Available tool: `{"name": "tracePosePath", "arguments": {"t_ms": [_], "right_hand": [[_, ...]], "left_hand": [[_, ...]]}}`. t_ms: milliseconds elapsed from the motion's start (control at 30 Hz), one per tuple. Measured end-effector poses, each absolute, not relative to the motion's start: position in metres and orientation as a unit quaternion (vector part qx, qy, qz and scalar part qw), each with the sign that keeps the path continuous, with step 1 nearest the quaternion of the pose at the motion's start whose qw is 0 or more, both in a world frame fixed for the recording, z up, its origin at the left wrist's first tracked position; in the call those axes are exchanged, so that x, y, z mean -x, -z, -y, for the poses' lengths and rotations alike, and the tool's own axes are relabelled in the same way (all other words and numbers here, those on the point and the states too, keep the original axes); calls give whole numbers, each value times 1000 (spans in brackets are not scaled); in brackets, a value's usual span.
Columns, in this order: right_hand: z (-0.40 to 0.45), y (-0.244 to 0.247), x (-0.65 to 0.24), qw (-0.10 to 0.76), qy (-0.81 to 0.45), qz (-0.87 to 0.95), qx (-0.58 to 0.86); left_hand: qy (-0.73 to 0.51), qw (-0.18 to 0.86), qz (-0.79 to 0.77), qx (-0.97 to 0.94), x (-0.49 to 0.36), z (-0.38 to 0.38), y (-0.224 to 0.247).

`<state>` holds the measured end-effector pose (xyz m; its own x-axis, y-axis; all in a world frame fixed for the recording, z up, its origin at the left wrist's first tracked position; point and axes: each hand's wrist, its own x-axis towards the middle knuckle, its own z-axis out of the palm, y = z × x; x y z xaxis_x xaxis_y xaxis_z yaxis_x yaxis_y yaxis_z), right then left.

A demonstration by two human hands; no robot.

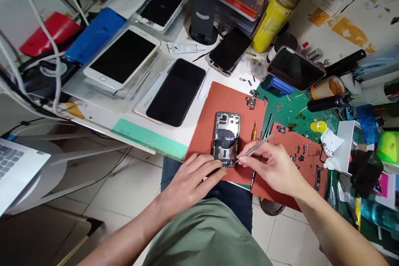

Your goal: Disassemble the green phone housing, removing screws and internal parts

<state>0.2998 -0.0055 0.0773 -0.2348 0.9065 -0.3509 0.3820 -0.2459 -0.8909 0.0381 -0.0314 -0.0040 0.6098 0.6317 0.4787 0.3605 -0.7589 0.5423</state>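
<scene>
An opened phone housing (pixel 226 139) lies on a reddish-brown mat (pixel 204 122), its metal inside facing up. My left hand (pixel 199 176) rests at the housing's lower left corner, fingers extended and touching its bottom edge. Pinched in my right hand (pixel 271 164) is a pair of metal tweezers (pixel 260 143), whose tip meets the housing's lower right corner. Whether the tip holds a part is too small to tell. A gold-coloured screwdriver (pixel 254 131) and dark tweezers (pixel 268 124) lie just right of the housing.
Small parts lie on a second reddish mat (pixel 280 187) at the right. Farther left are a black-screened phone (pixel 176 91) and a white tablet (pixel 123 56). A yellow can (pixel 271 25) stands at the back, near a propped phone (pixel 296 68).
</scene>
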Motion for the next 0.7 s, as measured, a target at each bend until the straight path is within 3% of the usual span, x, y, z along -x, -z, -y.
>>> {"name": "tracePosePath", "arguments": {"t_ms": [700], "right_hand": [[-7, -80, -295, 185, -568, 562, 572]], "left_hand": [[-349, 195, -302, -866, -45, 26, 7]]}}
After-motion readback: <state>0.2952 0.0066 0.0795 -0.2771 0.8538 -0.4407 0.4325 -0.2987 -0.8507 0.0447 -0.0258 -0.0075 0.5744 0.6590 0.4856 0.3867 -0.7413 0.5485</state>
